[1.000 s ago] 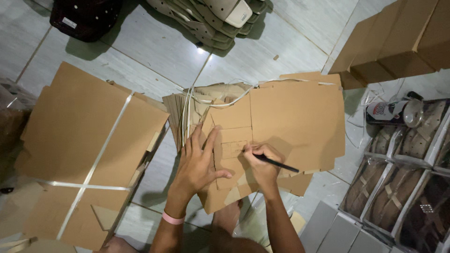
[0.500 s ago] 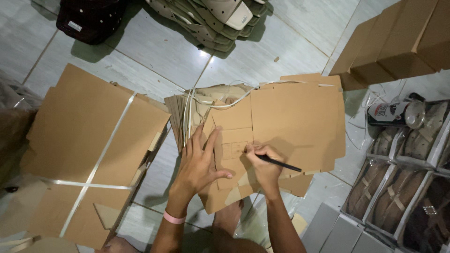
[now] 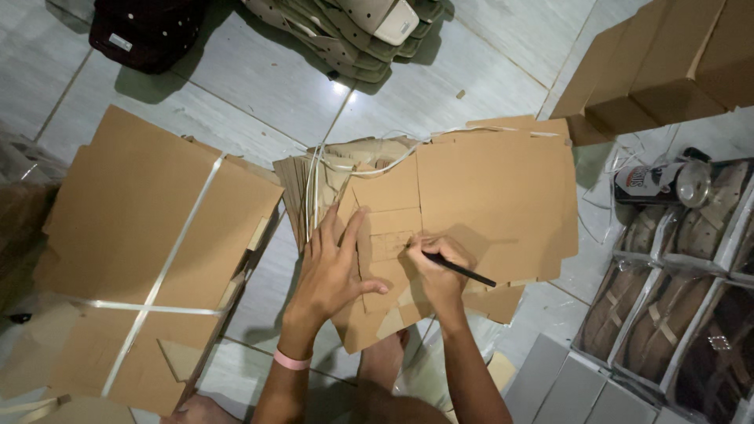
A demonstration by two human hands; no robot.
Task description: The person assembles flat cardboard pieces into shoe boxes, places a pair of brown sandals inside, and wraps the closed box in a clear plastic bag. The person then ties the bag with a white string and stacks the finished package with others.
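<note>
I see a tiled floor carrying all items in view. The largest item is a strapped bundle of flat cardboard at the left, bound crosswise by pale plastic straps. Next in size is the flat cardboard box blank at centre, lying on top of a stack of like blanks with loose pale strapping across its upper edge. At the upper right I see folded cardboard boxes; at the lower right, open boxes holding brown sandals, with grey box lids just beside them. At the top edge lie a stack of pale shoe soles and a dark bag. A tin can lies on its side near the sandal boxes. My left hand rests flat on the blank, fingers spread wide and holding nothing, pressing the flap panels down; a pink band circles that wrist. My right hand has its fingers closed around a black pen, the tip touching a small panel of the blank just beside the left thumb. The blank sits directly in front of my knees, between the bundle and the sandal boxes.
</note>
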